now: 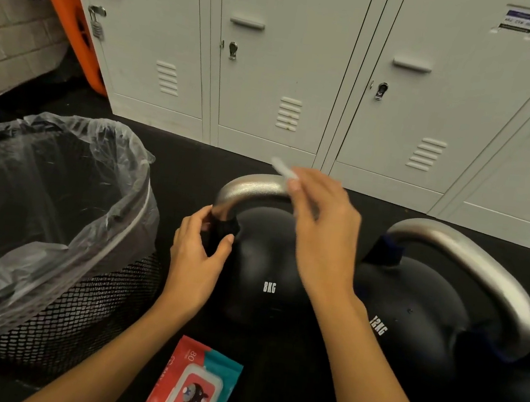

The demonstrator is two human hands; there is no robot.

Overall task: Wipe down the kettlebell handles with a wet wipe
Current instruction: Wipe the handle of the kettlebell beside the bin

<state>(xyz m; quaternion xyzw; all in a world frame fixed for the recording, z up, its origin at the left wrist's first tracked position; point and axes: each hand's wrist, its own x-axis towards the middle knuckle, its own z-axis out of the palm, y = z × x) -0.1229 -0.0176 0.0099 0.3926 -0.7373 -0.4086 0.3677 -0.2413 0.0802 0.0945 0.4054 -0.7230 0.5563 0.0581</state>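
Head camera footage is centred on a black kettlebell marked 8KG [267,269], which is stood on the dark floor and is taken as the landmark. Its silver handle [252,187] is arched over the top of the ball. The base of that handle, on the kettlebell's left side, is gripped by the left hand [198,253], with thumb and fingers curled round it. Above the handle's top, a rolled white wet wipe [283,169] is pinched in the fingertips of the right hand [324,229]; the wipe is blurred. To the right of the 8KG kettlebell, just beside it, a larger kettlebell marked 12KG [410,323] is placed. To its left a mesh bin [81,311] lined with clear plastic is seen. In front of it a red and teal wipes packet [196,389] is laid flat. Behind it a row of pale lockers [275,66] is lined up.
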